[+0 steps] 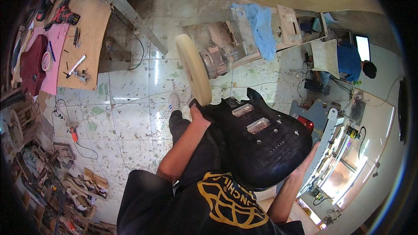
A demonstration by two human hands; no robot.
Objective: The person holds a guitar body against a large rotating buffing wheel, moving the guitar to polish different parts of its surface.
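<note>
Stained tiles [130, 122] below — both hands [199, 115] [306, 163] (forearms [183, 150] spread apart) hold a black guitar body [266, 159].

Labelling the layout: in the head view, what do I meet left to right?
Dark red guitar body → orange power tool → pale wheel → black guitar body → right hand at its edge → lit screen.

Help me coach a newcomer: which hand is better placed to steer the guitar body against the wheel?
Probably the left hand: it grips the guitar body beside the wheel; the right hand touches the far edge.
</note>
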